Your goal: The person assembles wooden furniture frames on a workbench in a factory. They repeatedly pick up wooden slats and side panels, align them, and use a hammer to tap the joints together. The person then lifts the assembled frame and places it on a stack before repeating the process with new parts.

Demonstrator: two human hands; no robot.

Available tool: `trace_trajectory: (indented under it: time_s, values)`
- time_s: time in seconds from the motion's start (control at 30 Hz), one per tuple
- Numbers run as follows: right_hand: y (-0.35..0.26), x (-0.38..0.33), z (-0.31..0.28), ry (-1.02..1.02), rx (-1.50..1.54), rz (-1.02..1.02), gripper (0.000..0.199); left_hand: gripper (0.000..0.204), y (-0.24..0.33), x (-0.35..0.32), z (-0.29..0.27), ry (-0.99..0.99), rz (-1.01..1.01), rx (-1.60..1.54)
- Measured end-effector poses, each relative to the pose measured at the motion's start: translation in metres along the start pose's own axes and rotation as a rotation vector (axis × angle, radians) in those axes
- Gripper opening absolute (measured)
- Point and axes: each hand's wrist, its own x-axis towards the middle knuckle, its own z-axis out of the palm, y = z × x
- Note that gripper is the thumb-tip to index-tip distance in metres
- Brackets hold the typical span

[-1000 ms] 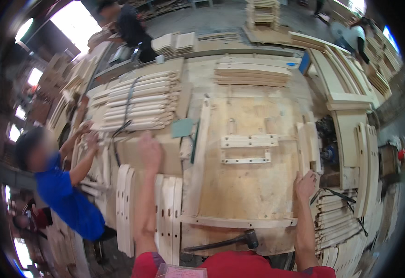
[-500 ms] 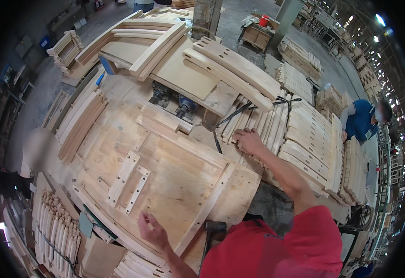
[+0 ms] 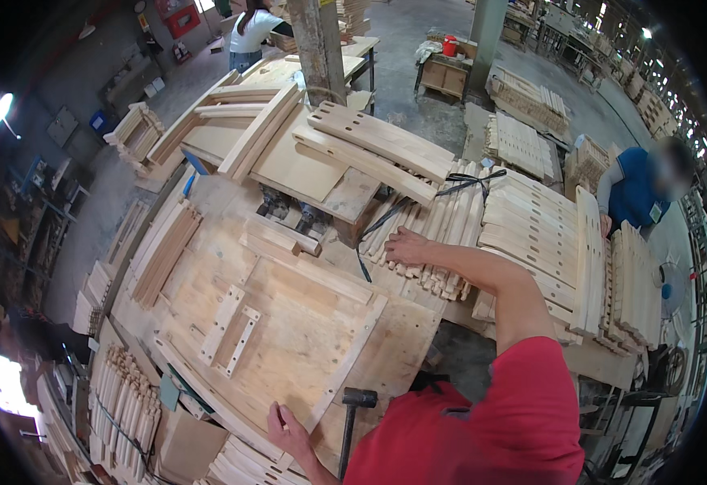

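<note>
My right hand (image 3: 407,246) reaches across to a bundle of long wooden slats (image 3: 460,212), its fingers curled over the slat ends. The fingertips are partly hidden, so how many slats they grip is unclear. Nothing is in my left hand (image 3: 290,432); its fingers are slightly apart, above the near edge of a wooden jig frame (image 3: 345,369) on the workbench. Inside the frame lie two short wooden strips with holes, one of them a pale strip (image 3: 240,339). A black-headed mallet (image 3: 360,397) rests beside my left forearm, its handle toward me.
Drilled wooden boards (image 3: 531,234) are stacked at right, where a co-worker in blue (image 3: 640,190) stands. Curved wooden pieces (image 3: 163,255) lie at left. Beyond the jig is a clamp mechanism (image 3: 293,212). A concrete pillar (image 3: 316,52) rises at the back, near another person (image 3: 252,36).
The whole view has shifted. My left hand has drawn back toward me, from over the jig's panel to its near edge. My right hand stays at the slat ends.
</note>
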Motion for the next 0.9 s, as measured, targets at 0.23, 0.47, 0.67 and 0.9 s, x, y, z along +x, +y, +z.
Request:
trace_trajectory:
  time_s: [0.23, 0.47, 0.67, 0.9]
  values:
    - [-0.090, 0.006, -0.061, 0.607, 0.394, -0.255, 0.023, 0.037, 0.015, -0.030, 0.034, -0.124, -0.197, -0.227]
    - [-0.320, 0.061, -0.232, 0.954, 0.545, -0.502, 0.021, 0.048, 0.120, 0.005, 0.142, -0.259, -0.013, -1.006]
    - [-0.317, 0.071, -0.278, 1.268, 0.662, -0.363, 0.036, 0.037, 0.125, 0.068, 0.064, -0.067, -0.108, -1.194]
    - [-0.224, 0.070, -0.177, 0.895, 1.060, -0.068, 0.029, 0.025, 0.080, 0.135, -0.006, 0.159, -0.216, -1.064]
